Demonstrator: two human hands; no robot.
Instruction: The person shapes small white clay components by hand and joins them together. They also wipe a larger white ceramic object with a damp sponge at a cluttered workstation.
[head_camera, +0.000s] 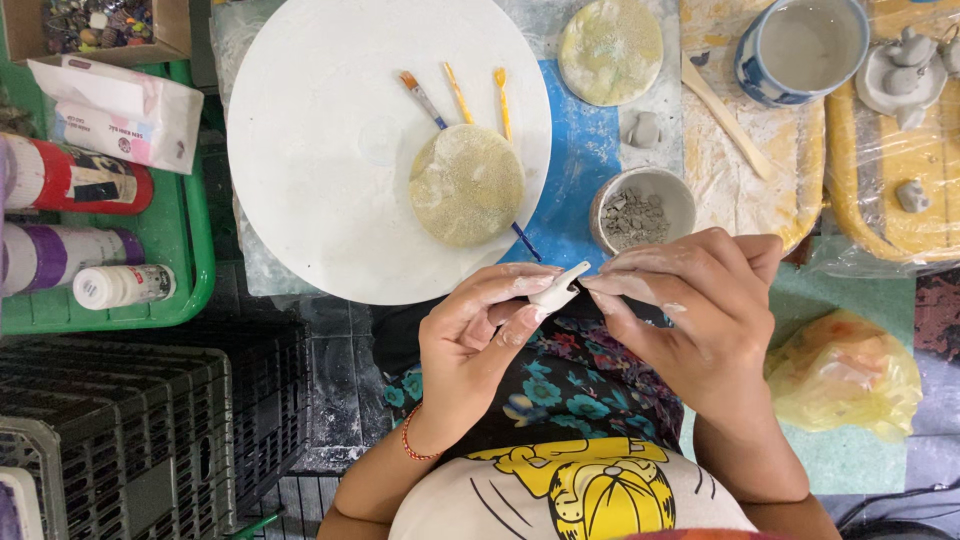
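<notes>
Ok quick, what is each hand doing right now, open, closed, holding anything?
Left hand: closed, fingers pinching the small white clay piece.
Right hand: fingers closed on the same clay piece's tip.

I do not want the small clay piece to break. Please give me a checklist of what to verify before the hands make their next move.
1. Small white clay piece is supported from both sides: ok, left hand pinches it and right hand touches its tip.
2. Grip is gentle enough: cannot tell.
3. Piece is over a soft landing: ok, it is above the lap, not the floor.
4. Round white board has free space: ok, only a yellowish disc and three brushes lie on it.
5. Small bowl of grey crumbs is near: ok, just above the hands.
6. Fingers are clean: not ok, clay-smeared.
</notes>
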